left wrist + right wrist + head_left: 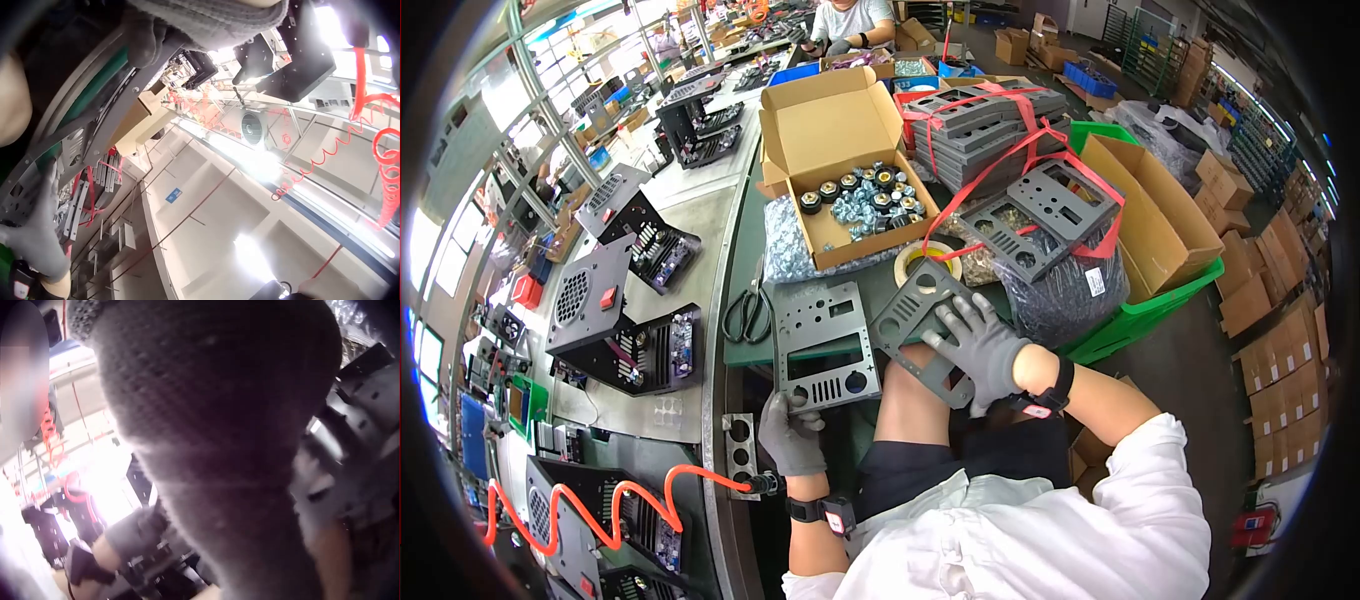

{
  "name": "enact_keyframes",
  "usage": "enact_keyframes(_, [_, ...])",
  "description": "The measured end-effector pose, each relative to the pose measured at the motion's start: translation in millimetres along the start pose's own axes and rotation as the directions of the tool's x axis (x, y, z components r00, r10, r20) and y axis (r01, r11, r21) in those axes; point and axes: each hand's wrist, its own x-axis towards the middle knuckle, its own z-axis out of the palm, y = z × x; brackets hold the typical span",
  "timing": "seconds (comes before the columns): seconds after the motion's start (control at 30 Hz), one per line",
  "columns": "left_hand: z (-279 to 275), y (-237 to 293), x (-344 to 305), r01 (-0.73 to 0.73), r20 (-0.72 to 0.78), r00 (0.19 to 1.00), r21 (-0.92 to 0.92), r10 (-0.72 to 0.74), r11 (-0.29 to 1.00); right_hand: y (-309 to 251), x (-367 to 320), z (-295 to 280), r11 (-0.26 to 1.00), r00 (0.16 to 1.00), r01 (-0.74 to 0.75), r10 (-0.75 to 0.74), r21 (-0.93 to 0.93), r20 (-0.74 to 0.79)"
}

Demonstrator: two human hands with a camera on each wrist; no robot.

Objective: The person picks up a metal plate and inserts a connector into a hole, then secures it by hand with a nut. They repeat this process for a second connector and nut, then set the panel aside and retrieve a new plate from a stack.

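Two grey metal panels with slots and round holes are held over the person's lap in the head view. The gloved left hand [792, 437] grips the left panel [826, 330] at its lower left corner. Over the tilted right panel [910, 300], the gloved right hand [978, 350] lies with fingers spread and fairly straight. The panels' inner edges are close together; whether they touch is unclear. The left glove [206, 22] fills the top of the left wrist view, and the right glove [212, 425] hides most of the right wrist view.
An open carton [865, 245] of knobs and small hardware stands beyond the panels, with scissors [748, 316] and a tape roll [928, 262] nearby. Strapped panels [985, 130] are stacked behind, beside a green crate [1145, 325]. Black assemblies [590, 295] line the left bench, near an orange coiled hose [670, 500].
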Motion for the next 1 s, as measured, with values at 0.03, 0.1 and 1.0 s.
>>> enact_keyframes(0.03, [-3, -1, 1, -0.001, -0.002, 1.0, 0.001, 0.001, 1.0, -2, -3, 9, 0.995, 1.0, 0.013, -0.015, -0.104, -0.021])
enact_keyframes(0.1, [-8, -3, 5, 0.016, 0.006, 1.0, -0.027, -0.016, 1.0, 0, 10, 57, 0.986, 0.975, -0.005, -0.033, -0.166, -0.221])
enact_keyframes(1.0, [32, -22, -36, 0.057, 0.123, 0.989, 0.165, -0.078, 0.985, 169, -80, 5, 0.896, 0.734, -0.336, 0.441, 0.289, -0.516])
